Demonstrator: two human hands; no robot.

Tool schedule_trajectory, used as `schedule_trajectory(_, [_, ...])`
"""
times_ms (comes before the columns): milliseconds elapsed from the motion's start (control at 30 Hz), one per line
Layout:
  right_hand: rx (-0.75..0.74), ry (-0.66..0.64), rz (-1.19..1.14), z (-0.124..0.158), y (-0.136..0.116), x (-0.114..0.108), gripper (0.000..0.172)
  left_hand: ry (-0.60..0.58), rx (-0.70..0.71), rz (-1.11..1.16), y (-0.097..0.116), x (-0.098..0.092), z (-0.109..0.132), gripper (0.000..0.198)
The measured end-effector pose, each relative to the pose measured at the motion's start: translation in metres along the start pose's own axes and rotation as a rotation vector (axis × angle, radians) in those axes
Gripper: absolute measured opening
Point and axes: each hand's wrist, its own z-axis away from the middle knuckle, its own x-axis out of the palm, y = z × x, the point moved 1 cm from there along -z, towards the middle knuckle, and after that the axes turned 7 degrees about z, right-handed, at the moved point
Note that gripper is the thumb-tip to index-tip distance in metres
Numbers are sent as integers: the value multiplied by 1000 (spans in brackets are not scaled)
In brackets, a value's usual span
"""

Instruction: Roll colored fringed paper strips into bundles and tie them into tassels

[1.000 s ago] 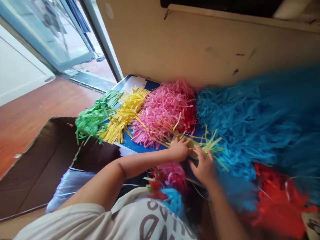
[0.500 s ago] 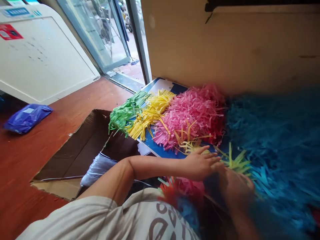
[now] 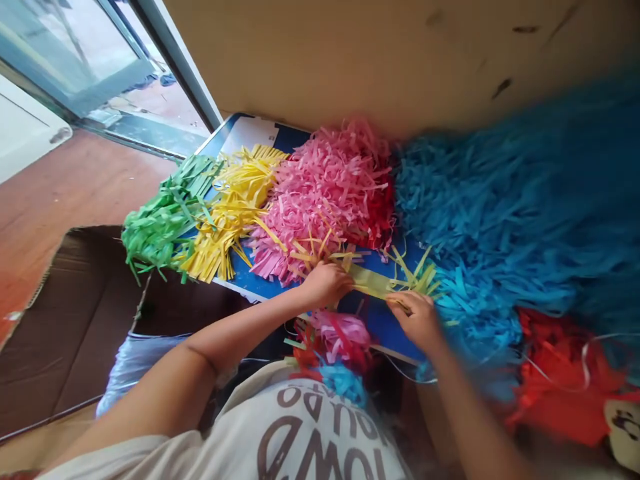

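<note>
Glass door (image 3: 70, 53) and reddish-brown floor (image 3: 60, 193) behind, we work at a blue board (image 3: 385, 327) heaped with fringed paper: green (image 3: 160, 223), yellow (image 3: 235, 213), pink (image 3: 320, 193), blue (image 3: 500, 207) and, lower right, red (image 3: 565, 380). Our left hand (image 3: 325, 283) closes on one end of a yellow paper strip (image 3: 370, 281) between our hands; our right hand (image 3: 417, 320) pinches it nearer the other end. Both ends show cut fringe; the band between is uncut. Small pink, red and blue paper tufts (image 3: 340, 337) sit by our shirt (image 3: 320, 433), a cardboard box (image 3: 85, 313) to the left.
</note>
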Motion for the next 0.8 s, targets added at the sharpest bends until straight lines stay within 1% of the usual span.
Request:
schedule_trajectory(100, [149,48,12,-10,-4,2,35,17,-148,14,-3,-1,-10,26])
schedule_trajectory(167, [212,71,61,-16,-7,5,42,30,-262,-17,-2,-1,-16,27])
schedule_trajectory(200, [232,79,97,-19,-7,7,42,29,-309,-33,-2,-1,-18,28])
schedule_trajectory(267, [240,95,186,-22,-8,9,37,14,-366,-67,-1,-1,-20,28])
schedule_trajectory(333, [224,107,260,-22,-8,10,31,2,-390,-97,0,0,-22,27])
schedule_trajectory(400, [215,109,279,-22,-8,11,29,-6,-400,-115,-1,1,-23,26])
schedule_trajectory(633, [275,89,281,-25,-8,12,29,-18,-464,-148,-5,6,-27,29])
schedule_trajectory(800, [297,86,280,-26,-8,14,28,-29,-482,-173,-5,7,-30,31])
